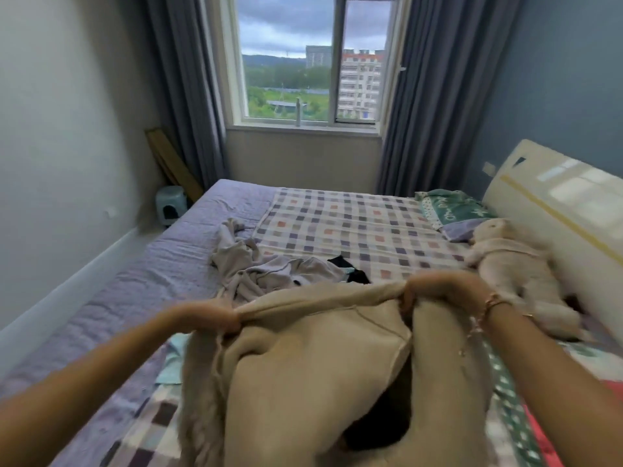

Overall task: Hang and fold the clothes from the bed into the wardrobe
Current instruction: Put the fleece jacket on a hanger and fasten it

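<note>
Bed with grey clothes at 11 o'clock. Left hand and right hand each clench the top edge of the beige garment.

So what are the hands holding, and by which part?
The left hand and right hand each grip the top edge of a beige fleece garment.

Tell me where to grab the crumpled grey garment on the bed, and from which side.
Probably pinch the raised ridge of folds in the middle of the grey garment, coming from above on the near side: it lies bunched in a heap, with no flat edge showing, and the folds stand up off the bed.
</note>
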